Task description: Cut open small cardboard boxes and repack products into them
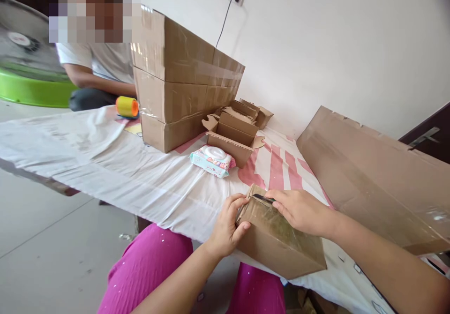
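A taped cardboard box (277, 243) lies at the near edge of the cloth-covered table, right in front of me. My left hand (230, 225) grips its left end, fingers over the top edge and thumb against the near side. My right hand (295, 209) is closed around a small dark-bladed knife (262, 198), most of its handle hidden in the fingers. The blade lies against the box top near the left end, along the taped flap. Just beyond the box is a pack of wet wipes (213, 160) with a white lid.
Open cardboard boxes (234, 138) stand behind the wipes. Large stacked cartons (186, 89) rise at the back left, near a yellow tape roll (127, 107) and a seated person (101, 63). A big cardboard sheet (372, 178) leans on the right. A fan (28, 47) stands far left.
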A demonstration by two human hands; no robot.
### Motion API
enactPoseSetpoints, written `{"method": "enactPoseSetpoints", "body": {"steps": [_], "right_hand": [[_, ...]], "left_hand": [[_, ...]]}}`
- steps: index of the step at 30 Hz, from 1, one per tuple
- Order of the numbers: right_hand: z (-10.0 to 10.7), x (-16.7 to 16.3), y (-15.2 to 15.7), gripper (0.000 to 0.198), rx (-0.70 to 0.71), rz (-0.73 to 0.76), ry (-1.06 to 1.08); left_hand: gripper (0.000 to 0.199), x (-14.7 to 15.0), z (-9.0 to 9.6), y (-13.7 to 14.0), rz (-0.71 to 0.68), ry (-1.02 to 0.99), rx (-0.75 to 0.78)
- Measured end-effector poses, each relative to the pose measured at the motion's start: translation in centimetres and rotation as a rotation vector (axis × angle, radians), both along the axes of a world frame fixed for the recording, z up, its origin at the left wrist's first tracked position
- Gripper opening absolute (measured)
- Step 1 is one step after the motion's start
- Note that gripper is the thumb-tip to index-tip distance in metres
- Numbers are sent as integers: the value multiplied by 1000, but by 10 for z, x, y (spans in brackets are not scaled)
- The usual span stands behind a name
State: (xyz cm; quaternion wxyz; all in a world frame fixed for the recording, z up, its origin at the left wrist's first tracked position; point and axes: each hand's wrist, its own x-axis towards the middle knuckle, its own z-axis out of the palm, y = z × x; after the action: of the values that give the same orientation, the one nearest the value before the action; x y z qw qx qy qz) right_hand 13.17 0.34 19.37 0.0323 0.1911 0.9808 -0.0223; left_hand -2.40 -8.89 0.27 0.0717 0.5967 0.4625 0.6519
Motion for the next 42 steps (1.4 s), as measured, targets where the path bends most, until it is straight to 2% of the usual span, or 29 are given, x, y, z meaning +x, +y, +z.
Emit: {"method": "enactPoseSetpoints", "body": {"steps": [4, 8, 18, 23, 27, 32, 38, 42], "right_hand": [[6, -8, -2, 43, -4, 16, -72], [7, -12, -3, 49, 75, 102, -129], [5, -8, 0, 54, 84, 55, -205], [2, -1, 1, 54, 72, 50, -166], [1, 12, 0, 52, 68, 56, -157], [-2, 38, -2, 55, 106, -22, -160], [-2, 64, -5, 46, -4, -112, -79], [4, 86, -5, 48, 37, -147, -145]], "left_hand": [[48, 1, -1, 0, 4, 2, -2], [49, 0, -1, 0, 8, -4, 6], [46, 3, -2, -3, 47, 67, 25], [39, 1, 2, -6, -16, 152, 31], [31, -3, 5, -7, -15, 163, 14], [29, -1, 6, -7, -4, 171, -9], [28, -1, 7, -8, 24, 205, -32], [28, 0, 8, -9, 22, 192, -45]]}}
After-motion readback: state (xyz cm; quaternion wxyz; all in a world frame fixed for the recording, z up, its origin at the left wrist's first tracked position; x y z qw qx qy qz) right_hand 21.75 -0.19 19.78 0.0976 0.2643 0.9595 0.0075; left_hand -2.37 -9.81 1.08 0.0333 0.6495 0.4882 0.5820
